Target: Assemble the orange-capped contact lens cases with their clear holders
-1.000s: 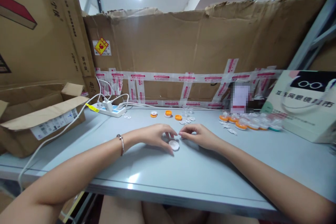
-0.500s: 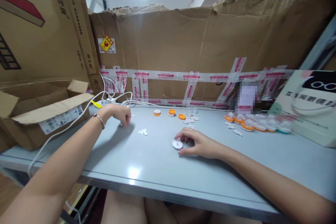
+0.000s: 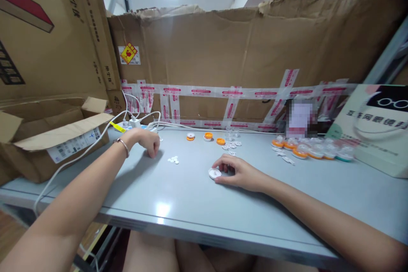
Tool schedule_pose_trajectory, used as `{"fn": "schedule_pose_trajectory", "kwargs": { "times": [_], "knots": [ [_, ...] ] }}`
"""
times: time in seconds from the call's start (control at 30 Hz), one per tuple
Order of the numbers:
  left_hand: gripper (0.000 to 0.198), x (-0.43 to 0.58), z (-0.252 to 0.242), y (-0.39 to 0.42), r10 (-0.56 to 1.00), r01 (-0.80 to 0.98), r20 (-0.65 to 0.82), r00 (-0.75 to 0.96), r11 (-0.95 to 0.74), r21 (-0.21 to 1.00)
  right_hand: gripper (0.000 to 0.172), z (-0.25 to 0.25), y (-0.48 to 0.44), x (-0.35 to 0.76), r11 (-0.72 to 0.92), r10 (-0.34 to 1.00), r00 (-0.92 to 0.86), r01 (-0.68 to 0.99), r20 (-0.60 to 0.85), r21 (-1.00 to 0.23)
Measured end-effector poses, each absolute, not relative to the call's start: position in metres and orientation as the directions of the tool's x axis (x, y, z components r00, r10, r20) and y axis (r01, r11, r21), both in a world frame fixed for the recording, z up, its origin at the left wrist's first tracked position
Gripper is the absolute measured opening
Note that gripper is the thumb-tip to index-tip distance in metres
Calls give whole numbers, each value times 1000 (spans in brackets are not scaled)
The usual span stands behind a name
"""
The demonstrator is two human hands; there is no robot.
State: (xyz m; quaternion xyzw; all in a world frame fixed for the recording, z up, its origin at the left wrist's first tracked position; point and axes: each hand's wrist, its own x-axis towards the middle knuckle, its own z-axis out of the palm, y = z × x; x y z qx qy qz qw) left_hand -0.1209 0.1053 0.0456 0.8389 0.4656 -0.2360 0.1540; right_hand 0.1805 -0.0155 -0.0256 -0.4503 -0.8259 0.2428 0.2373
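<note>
My right hand (image 3: 237, 172) rests on the grey table (image 3: 197, 204), its thumb and fingers curled around a small white round cap (image 3: 214, 173) that lies on the surface. My left hand (image 3: 147, 141) sits far to the left near the power strip (image 3: 135, 124), its fingers curled down onto the table; whatever they pinch is too small to see. A silver bracelet (image 3: 123, 146) circles my left wrist. A few tiny white discs (image 3: 174, 160) lie between my hands.
Three orange and white caps (image 3: 205, 137) and scattered white discs (image 3: 231, 146) lie further back. A row of orange-based clear cases (image 3: 307, 151) stands at the right beside a paper bag (image 3: 376, 127). An open carton (image 3: 47, 140) sits left. A cardboard wall (image 3: 255, 59) closes the back.
My left hand left the white cap and swung left toward the power strip, then settled. My right hand stayed and closed around the cap. A few white discs now lie between them.
</note>
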Motion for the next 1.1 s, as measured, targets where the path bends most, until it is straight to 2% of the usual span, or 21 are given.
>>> {"fn": "schedule_pose_trajectory", "kwargs": {
  "times": [0.13, 0.23, 0.3, 0.4, 0.5, 0.6, 0.67, 0.93, 1.1],
  "knots": [
    [15, -125, 54, 103, 732, 859, -498, 465, -508, 57, 27, -25, -16, 179, 475, 860, -480, 630, 174, -614],
    [15, -113, 58, 92, 769, 837, -347, 537, -538, 100, 28, -26, -14, 177, 469, 866, -467, 632, 181, -616],
    [15, -94, 55, 79, 728, 759, -215, 650, -617, 205, 28, -28, -13, 175, 468, 870, -453, 635, 194, -615],
    [13, -58, 43, 56, 563, 536, -64, 824, -738, 410, 28, -30, -11, 173, 473, 871, -442, 631, 216, -615],
    [11, -28, 23, 38, 513, 420, 79, 855, -773, 476, 28, -32, -11, 171, 487, 865, -442, 623, 238, -612],
    [8, -14, 5, 32, 523, 428, 248, 815, -833, 352, 28, -33, -10, 172, 500, 859, -445, 621, 254, -604],
    [7, -11, -4, 32, 494, 427, 302, 815, -865, 264, 27, -34, -10, 172, 507, 855, -449, 615, 261, -603],
    [4, -12, -13, 38, 362, 335, 344, 866, -932, 135, 25, -33, -10, 172, 506, 854, -456, 610, 253, -609],
    [9, -15, -13, 39, 245, 251, 369, 897, -967, 32, 25, -32, -11, 172, 505, 855, -453, 613, 253, -608]
  ]
}}
